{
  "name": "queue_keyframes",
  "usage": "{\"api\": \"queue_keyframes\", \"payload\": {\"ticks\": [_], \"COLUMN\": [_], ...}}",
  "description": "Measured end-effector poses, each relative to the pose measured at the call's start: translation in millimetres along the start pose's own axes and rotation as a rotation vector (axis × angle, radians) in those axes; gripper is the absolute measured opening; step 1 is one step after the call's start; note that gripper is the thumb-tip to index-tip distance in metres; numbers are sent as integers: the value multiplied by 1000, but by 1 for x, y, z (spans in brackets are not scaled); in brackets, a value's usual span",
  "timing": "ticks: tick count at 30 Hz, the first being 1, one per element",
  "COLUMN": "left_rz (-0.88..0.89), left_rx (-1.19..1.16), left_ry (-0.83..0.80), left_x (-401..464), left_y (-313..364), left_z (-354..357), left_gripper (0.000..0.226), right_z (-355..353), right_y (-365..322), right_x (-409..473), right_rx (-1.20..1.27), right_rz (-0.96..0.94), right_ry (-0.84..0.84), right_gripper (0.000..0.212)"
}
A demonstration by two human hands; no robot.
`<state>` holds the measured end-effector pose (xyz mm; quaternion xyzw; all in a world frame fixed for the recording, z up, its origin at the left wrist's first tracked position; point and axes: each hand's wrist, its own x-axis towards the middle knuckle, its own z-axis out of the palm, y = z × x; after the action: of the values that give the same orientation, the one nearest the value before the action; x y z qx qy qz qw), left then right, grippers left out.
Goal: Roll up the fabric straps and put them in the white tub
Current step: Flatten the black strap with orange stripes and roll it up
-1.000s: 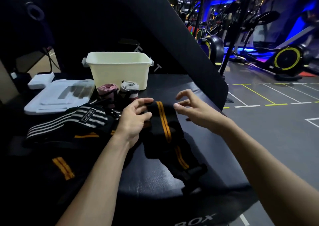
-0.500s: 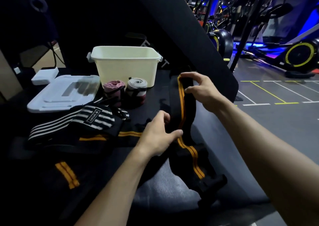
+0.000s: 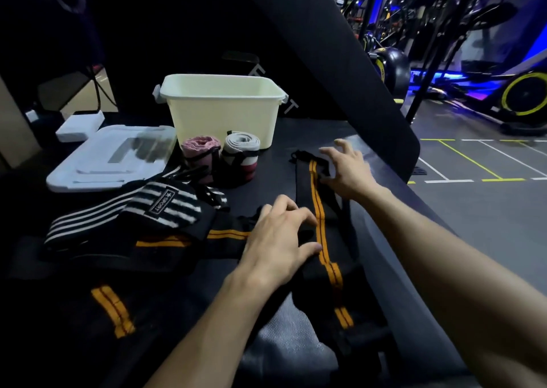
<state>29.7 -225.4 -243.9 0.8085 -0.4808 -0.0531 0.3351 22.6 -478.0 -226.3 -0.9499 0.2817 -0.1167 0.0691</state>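
Black padded bench (image 3: pixel 340 133) carries white tub (image 3: pixel 222 112), lid (image 3: pixel 109 159), rolled and loose straps (image 3: pixel 318 210).

The open-topped white plastic tub (image 3: pixel 220 112) stands at the back of the dark counter (image 3: pixel 275 156), its mouth unobstructed from above. Two upright rolls, one pink (image 3: pixel 201 155) and one grey-and-maroon (image 3: pixel 241 158), stand just before its front wall. A slanted black padded panel (image 3: pixel 340 71) bounds the right; a white lid (image 3: pixel 109 158) and striped straps (image 3: pixel 130 213) fill the left.
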Motion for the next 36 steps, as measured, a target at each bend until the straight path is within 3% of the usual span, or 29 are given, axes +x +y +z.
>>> {"api": "queue_keyframes", "payload": {"ticks": [2,4,8,11,18,23,26,28,33,36], "left_rz": [26,48,57,43,216,249,290,293,271,225], "left_rx": [58,62,43,-3,-72,-87,-39,65,211,273], "left_ry": [-39,-85,-207,-264,-218,-101,-40,-89,-206,-236], "left_x": [1,1,0,-3,-12,-21,-30,-37,-52,-62], "left_y": [0,0,4,6,4,6,13,15,17,21], "left_z": [-1,-3,-9,-10,-11,-6,-1,3,2,1], "left_gripper": [22,24,36,36,28,25,18,18,31,38], "right_z": [-14,-26,-29,-14,3,-15,-34,-43,-49,-44], "right_y": [-11,-24,-50,-48,-30,-24,-26,-27,-24,-26], "right_x": [-7,-14,-35,-44,-37,-67,-109,-143,-224,-259], "right_rx": [-18,-14,-95,-213,-63,250,325,368,325,303], "right_rz": [-79,-142,-93,-59,-29,-71,-164,-238,-324,-304], "right_ry": [84,-41,-549,-665,-517,-267,-71,18,68,-10], "right_gripper": [42,28,64,63,66,73,63,53,28,38]}}
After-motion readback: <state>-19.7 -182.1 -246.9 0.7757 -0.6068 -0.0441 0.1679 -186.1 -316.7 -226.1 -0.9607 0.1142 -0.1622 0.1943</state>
